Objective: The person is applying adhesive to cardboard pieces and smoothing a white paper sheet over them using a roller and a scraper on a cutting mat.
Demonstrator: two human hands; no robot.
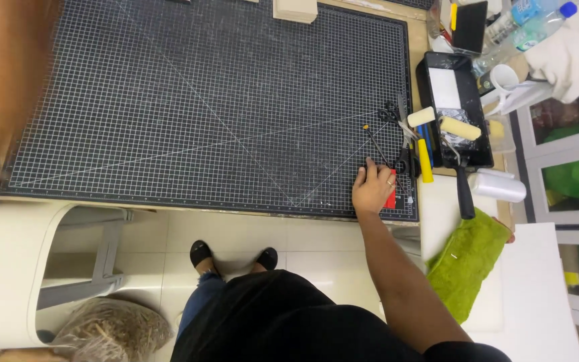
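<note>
A red tool point(391, 196) lies at the near right corner of the dark gridded cutting mat point(202, 100), under the right hand point(372, 188), whose fingers rest curled over it. Just beyond lie scissors point(391, 115), a yellow-handled tool point(425, 161) and a black paint tray point(454, 107) with rollers. The left hand is only a blur at the frame's left edge; its grip cannot be told.

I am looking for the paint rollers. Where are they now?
In the head view, the two paint rollers lie on the black tray at the right of the cutting mat, beyond the right hand.
</note>
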